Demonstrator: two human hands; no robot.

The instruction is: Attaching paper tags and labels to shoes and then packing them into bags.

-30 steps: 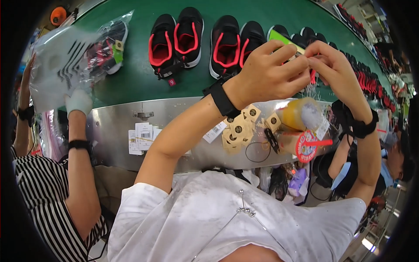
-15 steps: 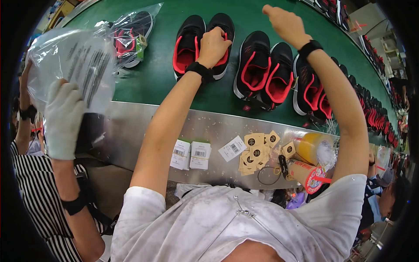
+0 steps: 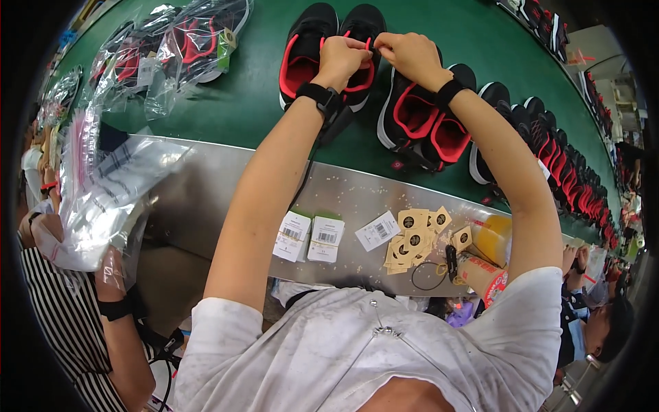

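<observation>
A pair of black sports shoes with coral-red lining stands on the green work surface in front of me. My left hand (image 3: pixel 341 63) is over the right shoe (image 3: pixel 362 23) of this pair, its fingers pinched together near the shoe's opening. From the right, my right hand (image 3: pixel 414 58) meets it there, fingers also closed. Whatever lies between the fingertips is too small to make out. The left shoe (image 3: pixel 303 56) stands beside them, untouched. Below my right hand sits another pair of black shoes (image 3: pixel 414 110), partly hidden by that hand.
Along the steel ledge (image 3: pixel 206 172) lie white card tags (image 3: pixel 326 240), tan paper squares (image 3: pixel 414 239), a tape roll (image 3: pixel 491 237) and a paper cup (image 3: pixel 482 275). Shoes in clear bags (image 3: pixel 195 44) are at far left. A co-worker's arm (image 3: pixel 123 343) holds clear bags (image 3: pixel 103 199). More shoes (image 3: pixel 570 161) line the right.
My right hand has come in leftward to meet my left hand at the right shoe. The co-worker's plastic bag has moved down, and more bagged shoes show at left.
</observation>
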